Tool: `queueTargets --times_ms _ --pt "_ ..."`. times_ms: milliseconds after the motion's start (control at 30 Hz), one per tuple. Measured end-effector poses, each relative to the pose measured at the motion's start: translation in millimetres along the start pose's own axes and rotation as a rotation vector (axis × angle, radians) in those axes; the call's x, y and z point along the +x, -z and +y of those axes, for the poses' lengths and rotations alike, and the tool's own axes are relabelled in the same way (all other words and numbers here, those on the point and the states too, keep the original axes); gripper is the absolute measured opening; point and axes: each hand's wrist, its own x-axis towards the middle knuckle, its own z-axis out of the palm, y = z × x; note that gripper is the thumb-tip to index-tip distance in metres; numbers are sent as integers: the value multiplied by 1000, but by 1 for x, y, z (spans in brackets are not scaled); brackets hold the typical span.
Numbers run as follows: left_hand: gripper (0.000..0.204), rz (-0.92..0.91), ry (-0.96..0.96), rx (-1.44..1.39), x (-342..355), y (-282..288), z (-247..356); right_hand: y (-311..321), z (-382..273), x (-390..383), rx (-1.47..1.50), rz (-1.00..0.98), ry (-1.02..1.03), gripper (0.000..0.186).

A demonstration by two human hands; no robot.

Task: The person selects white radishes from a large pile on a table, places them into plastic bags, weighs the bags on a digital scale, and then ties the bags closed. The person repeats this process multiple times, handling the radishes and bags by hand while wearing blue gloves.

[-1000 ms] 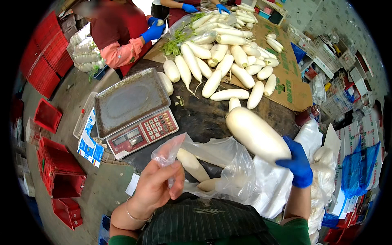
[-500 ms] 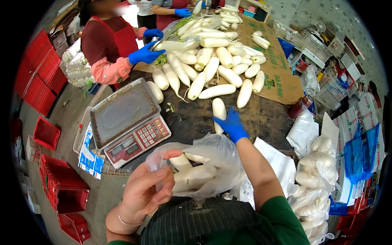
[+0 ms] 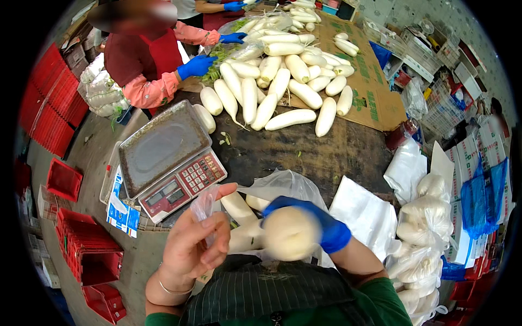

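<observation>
Two hands work close together at the near edge of the dark surface (image 3: 283, 155). The right hand (image 3: 329, 225), in a blue glove, is wrapped around a thick white radish (image 3: 292, 233), which shows one rounded end almost square to the camera. Its long axis thus seems to run up toward the head rather than along the surface, though blur and foreshortening hide the exact tilt. The bare left hand (image 3: 198, 242) is nearly closed, pinching a gathered edge of a clear plastic bag (image 3: 293, 185) between thumb and fingers.

What matters most is how radish and bag lie: the held radish is to the right of the left hand and, in this view, in front of the bag; whether they touch cannot be told. Inside the bag, more radishes (image 3: 237, 209) lie just left of it, one slanting from upper left to lower right. Flat white sheeting (image 3: 361, 214) lies beside the right forearm, a scale (image 3: 163, 149) stands beyond the left hand, and a radish pile (image 3: 272, 81) sits farther off.
</observation>
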Motion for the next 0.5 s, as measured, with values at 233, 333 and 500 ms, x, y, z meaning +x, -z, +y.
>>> queueTargets --times_ms 233,333,500 --pt "56 39 -27 71 -12 2 4 -3 86 26 -730 130 191 53" --pt "55 53 -41 38 -16 5 3 -36 68 23 -1016 -29 488 51" --pt "55 67 -55 16 -13 5 7 -36 126 25 -807 84 551 27"
